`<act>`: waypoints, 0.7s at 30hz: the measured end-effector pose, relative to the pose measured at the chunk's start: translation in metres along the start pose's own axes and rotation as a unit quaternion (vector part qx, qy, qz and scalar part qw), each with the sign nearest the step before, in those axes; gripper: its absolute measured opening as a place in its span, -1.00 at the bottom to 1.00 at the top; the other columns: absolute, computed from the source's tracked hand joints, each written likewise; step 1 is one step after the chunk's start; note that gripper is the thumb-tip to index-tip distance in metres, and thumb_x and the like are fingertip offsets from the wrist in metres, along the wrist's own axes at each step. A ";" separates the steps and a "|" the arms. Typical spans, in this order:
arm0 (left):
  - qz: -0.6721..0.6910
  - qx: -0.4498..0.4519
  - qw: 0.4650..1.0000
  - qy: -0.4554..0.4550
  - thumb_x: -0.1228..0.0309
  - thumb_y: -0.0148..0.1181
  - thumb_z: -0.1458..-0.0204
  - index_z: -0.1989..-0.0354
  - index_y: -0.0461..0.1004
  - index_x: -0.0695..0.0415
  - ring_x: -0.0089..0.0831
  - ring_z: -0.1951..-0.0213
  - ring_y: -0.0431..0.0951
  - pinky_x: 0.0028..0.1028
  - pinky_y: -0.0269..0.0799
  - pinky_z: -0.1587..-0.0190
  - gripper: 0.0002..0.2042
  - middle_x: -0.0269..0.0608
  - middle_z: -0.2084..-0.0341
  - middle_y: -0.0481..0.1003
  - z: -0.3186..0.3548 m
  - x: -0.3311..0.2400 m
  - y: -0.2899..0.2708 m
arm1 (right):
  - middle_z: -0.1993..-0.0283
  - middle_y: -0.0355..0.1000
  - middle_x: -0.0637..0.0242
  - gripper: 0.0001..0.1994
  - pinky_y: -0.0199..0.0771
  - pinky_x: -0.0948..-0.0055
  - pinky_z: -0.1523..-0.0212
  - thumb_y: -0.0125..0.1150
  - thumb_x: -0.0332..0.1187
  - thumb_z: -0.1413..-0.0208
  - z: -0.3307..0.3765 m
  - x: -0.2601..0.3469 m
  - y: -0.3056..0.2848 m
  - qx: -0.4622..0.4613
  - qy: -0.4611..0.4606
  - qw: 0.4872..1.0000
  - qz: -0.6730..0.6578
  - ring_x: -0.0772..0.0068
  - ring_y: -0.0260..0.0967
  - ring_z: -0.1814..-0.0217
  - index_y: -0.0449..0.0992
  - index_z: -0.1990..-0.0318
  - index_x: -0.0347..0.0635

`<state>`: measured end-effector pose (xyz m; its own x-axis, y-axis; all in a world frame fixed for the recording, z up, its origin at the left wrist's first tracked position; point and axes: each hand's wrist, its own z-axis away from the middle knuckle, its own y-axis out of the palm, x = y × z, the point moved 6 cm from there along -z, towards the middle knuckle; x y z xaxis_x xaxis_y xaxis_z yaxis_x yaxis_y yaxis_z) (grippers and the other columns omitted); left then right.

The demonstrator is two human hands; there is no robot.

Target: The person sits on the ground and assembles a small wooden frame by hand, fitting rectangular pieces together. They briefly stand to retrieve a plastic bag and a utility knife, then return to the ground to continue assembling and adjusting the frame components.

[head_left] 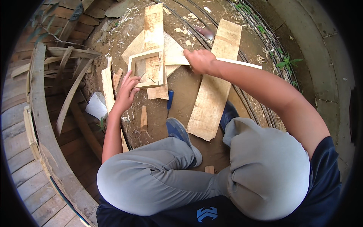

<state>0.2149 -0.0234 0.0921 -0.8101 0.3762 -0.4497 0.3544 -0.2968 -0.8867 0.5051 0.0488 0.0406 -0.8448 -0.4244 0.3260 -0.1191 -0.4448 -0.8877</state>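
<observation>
A small rectangular wooden frame rests on a long board, which lies over a wider piece of wood on the ground. My left hand grips the frame's near left corner, with the fingers over its edge. A thin nail or splinter shows inside the near side; I cannot tell which. My right hand is closed around a narrow wooden strip. The strip's left end meets the right side of the frame, and its other end passes behind my forearm.
A broad rough board lies right of my shoe. A blue-handled tool and a wood offcut lie nearby. Black cables run along the right. Leftward stand a plank structure and a whitish lump.
</observation>
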 end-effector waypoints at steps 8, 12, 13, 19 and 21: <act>0.056 -0.057 0.996 -0.045 0.57 0.10 -0.17 -0.01 0.47 0.19 -0.12 -0.46 0.08 -0.15 0.21 -0.35 -0.76 -0.18 -0.24 0.40 0.006 0.005 0.006 | 0.12 0.56 -0.18 -0.70 0.59 0.16 0.05 0.14 -0.39 -0.01 -0.001 0.003 0.006 0.028 0.021 0.995 -0.090 -0.06 0.57 0.04 0.53 0.14 -0.43; 0.079 -0.071 0.992 -0.070 0.57 0.10 -0.17 -0.07 0.48 0.14 -0.13 -0.46 0.09 -0.19 0.22 -0.32 -0.71 -0.04 -0.32 0.31 0.006 0.008 0.006 | 0.22 0.57 -0.20 -0.72 0.59 0.15 0.13 0.07 -0.40 0.02 -0.008 -0.002 0.024 0.075 0.065 0.985 -0.139 -0.04 0.60 0.14 0.59 0.32 -0.50; 0.087 -0.066 0.991 -0.077 0.57 0.10 -0.17 -0.07 0.48 0.14 -0.13 -0.46 0.10 -0.20 0.23 -0.31 -0.71 0.00 -0.33 0.29 0.006 0.007 0.005 | 0.25 0.57 -0.19 -0.72 0.59 0.15 0.16 0.06 -0.41 0.02 -0.007 0.001 0.024 0.097 0.085 0.980 -0.152 -0.03 0.60 0.17 0.60 0.36 -0.52; 0.111 -0.057 0.987 -0.101 0.56 0.11 -0.18 0.00 0.50 0.18 -0.10 -0.45 0.12 -0.22 0.26 -0.25 -0.77 0.04 -0.34 0.27 0.007 0.011 0.003 | 0.30 0.59 -0.11 -0.72 0.60 0.16 0.21 0.11 -0.39 0.02 -0.009 0.007 0.018 0.214 0.079 0.966 -0.119 0.03 0.62 0.21 0.60 0.28 -0.49; 0.111 -0.046 0.987 -0.109 0.56 0.12 -0.18 0.02 0.50 0.19 -0.09 -0.45 0.12 -0.23 0.26 -0.23 -0.79 0.06 -0.27 0.35 0.009 0.011 0.004 | 0.28 0.60 -0.08 -0.71 0.62 0.16 0.21 0.18 -0.38 0.01 0.001 0.009 0.007 0.058 0.029 0.995 -0.080 0.03 0.63 0.20 0.56 0.18 -0.44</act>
<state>0.2038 -0.0281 0.0848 -0.7857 0.1102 -0.6088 0.5669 -0.2656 -0.7798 0.4976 0.0411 0.0378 -0.8490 -0.2955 0.4381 -0.1972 -0.5920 -0.7814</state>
